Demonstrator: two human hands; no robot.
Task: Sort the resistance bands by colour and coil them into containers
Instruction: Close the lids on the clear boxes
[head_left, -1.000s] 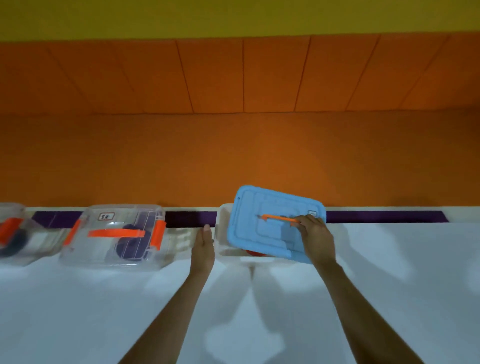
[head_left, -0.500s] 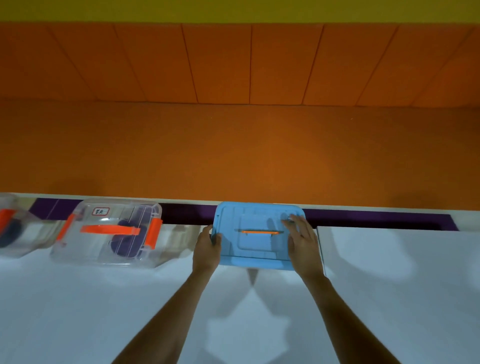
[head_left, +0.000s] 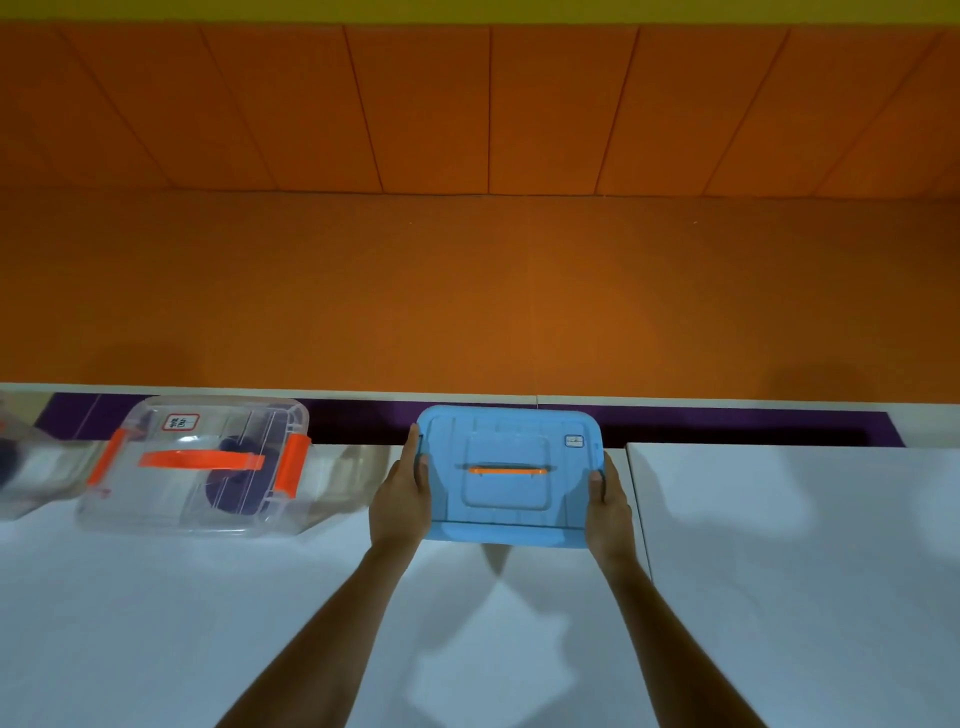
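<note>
A container with a blue lid (head_left: 506, 504) and a thin orange handle sits at the far edge of the white table (head_left: 260, 623). The lid lies flat and square on it and hides the box and its contents. My left hand (head_left: 402, 496) grips the lid's left edge, and my right hand (head_left: 608, 504) grips its right edge. To the left stands a clear container (head_left: 197, 467) with orange clasps and handle, lid on, holding a coiled dark purple band (head_left: 231, 486).
Part of a third clear container (head_left: 26, 467) shows blurred at the far left edge. A seam (head_left: 636, 519) splits the white table just right of my right hand. An orange padded floor and wall lie beyond a purple strip (head_left: 727, 423).
The blue lid, held tilted over the box by my right hand, now lies flat on it. My left hand moved from the box's side to the lid's left edge; my right hand slid to its right edge.
</note>
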